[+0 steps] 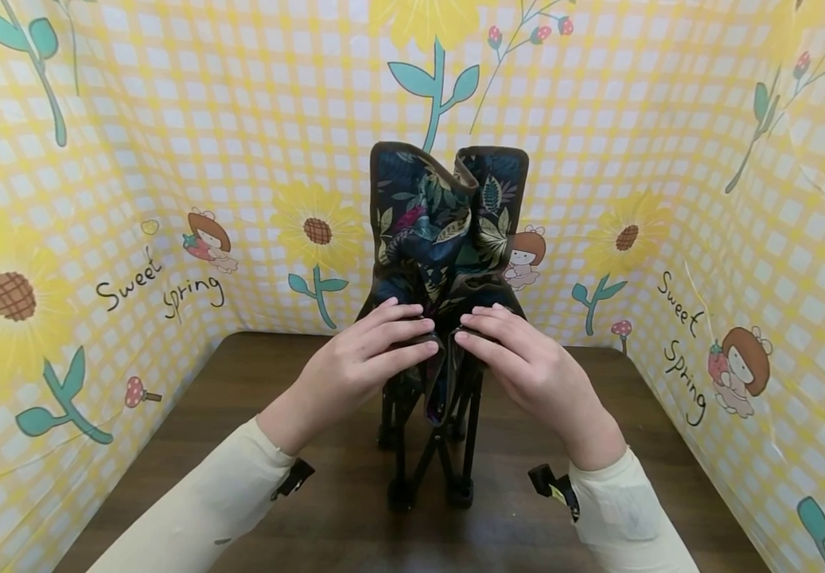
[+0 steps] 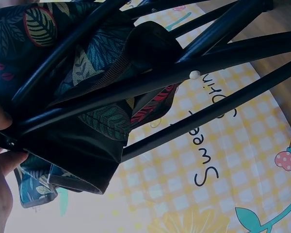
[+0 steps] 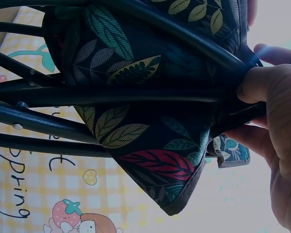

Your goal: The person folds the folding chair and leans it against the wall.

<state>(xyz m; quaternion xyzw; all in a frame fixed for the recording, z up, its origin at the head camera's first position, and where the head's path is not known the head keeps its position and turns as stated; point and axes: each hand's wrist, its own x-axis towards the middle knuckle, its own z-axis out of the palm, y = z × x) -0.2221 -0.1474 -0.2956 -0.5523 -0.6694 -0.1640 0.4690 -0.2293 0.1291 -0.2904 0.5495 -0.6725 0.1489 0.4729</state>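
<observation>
Cream long sleeves (image 1: 204,501), black wrist clips (image 1: 296,477)

"sweet spring" — handwritten in black — on the yellow checked backdrop (image 1: 169,143).

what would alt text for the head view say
Two hands, left and right, grip the front of a small folded chair with dark leaf-print fabric and black legs, standing on a brown table. Yellow checked backdrop with sunflowers surrounds it.
</observation>
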